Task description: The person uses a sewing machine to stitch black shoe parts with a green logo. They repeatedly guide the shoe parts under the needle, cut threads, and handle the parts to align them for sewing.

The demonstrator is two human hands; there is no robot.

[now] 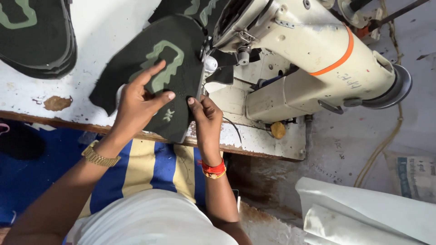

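At the needle end: left hand [138, 97] lies flat on the dark green, curved fabric panel with a pale green outlined motif [165, 68]; fingers [152, 72] spread and pressing down on it, thumb stretched to the right across the lower part of the cloth; nothing is pinched, the palm simply bears on the panel

Right hand: right hand [205, 115] sits just beside the left, at the panel's right edge; fingertips [191, 100] curled and touching that edge close under the machine's head; whether the cloth is nipped between thumb and finger cannot be told, since the thumb is hidden

Panel: spread on the worn white work table [97, 34], its upper right edge running under the head of the machine, its lower tip hanging over the table's chipped wooden front edge

Wrists: gold-coloured metal link watch band [100, 156] on the left wrist; red and gold thread bangles [213, 169] on the right wrist

Machine: cream-coloured industrial sewing machine with an orange band around its arm [313, 50], lying slantwise across the table to the right of the hands; its dark handwheel [399, 86] at the far right

Top left: stack of more dark green cut panels with the same pale motif [36, 34], well apart from the hands

Below: blue and yellow striped cloth [154, 165] over the person's lap; white shirt [150, 218] nearest the camera

Lower right: folded white sheet material [363, 213] on the grey floor
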